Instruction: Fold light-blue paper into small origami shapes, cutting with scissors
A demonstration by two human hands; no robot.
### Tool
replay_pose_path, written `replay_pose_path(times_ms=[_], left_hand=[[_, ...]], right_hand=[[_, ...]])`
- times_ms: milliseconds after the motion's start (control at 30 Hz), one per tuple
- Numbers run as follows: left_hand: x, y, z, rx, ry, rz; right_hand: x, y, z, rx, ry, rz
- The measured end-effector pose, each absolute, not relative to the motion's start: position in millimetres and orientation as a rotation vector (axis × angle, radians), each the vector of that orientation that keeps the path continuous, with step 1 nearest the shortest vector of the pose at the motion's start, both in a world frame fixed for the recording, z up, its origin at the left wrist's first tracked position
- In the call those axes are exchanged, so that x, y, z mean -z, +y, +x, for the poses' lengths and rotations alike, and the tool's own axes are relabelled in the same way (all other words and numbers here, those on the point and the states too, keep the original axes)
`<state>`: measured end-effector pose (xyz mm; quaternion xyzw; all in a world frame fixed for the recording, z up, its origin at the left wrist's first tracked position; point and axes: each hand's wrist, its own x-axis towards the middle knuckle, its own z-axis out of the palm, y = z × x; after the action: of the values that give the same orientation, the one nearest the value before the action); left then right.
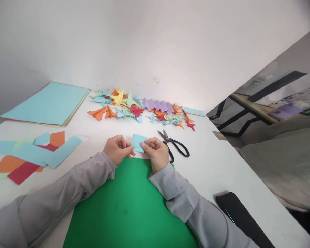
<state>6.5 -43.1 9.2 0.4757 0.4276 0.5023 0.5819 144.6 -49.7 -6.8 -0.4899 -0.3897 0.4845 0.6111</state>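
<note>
My left hand (pixel 117 148) and my right hand (pixel 157 153) pinch a small light-blue paper piece (pixel 138 141) between them, just above the far edge of a large green sheet (pixel 129 210). Each hand grips one lower side of the paper with thumb and fingertips. The paper stands tilted, a corner pointing up. Both forearms wear grey sleeves and rest over the green sheet.
Black scissors (pixel 174 144) lie right of my right hand. A heap of folded coloured paper shapes (pixel 142 108) sits farther back. A stack of coloured sheets (pixel 48 103) and cut paper strips (pixel 31 153) lie left. A black object (pixel 241 217) sits near the table's right edge.
</note>
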Motion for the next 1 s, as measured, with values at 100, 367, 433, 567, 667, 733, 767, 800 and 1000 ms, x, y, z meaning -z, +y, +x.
replay_pose_path(times_ms=[100, 367, 433, 567, 667, 733, 767, 800, 1000], left_hand=[[-9.8, -42.3, 5.5, -1.145, 0.942, 1.092], [-11.7, -40.3, 3.2, -1.107, 0.932, 1.003], [-12.9, -40.4, 2.9, -1.093, 0.944, 0.986], [-15.3, -40.3, 1.9, -1.055, 0.97, 0.965], [-15.3, -40.0, 1.8, -1.051, 0.99, 0.951], [-14.2, -40.2, 2.4, -1.05, 0.981, 0.99], [-13.4, -40.4, 2.8, -1.049, 0.971, 1.02], [-12.6, -40.6, 3.2, -1.051, 0.964, 1.046], [-10.9, -41.4, 3.3, -1.083, 0.965, 1.078]], right_hand=[[7.3, -48.9, 145.3, -1.118, -0.882, -1.109], [7.2, -47.7, 146.1, -1.109, -0.902, -1.112], [6.9, -47.5, 146.2, -1.111, -0.891, -1.112], [5.9, -47.3, 146.2, -1.111, -0.868, -1.114], [5.9, -46.9, 146.3, -1.101, -0.863, -1.121], [6.3, -46.8, 146.4, -1.102, -0.862, -1.129], [6.6, -46.8, 146.5, -1.107, -0.861, -1.133], [6.9, -46.8, 146.5, -1.112, -0.861, -1.137], [7.5, -47.6, 146.3, -1.126, -0.87, -1.126]])
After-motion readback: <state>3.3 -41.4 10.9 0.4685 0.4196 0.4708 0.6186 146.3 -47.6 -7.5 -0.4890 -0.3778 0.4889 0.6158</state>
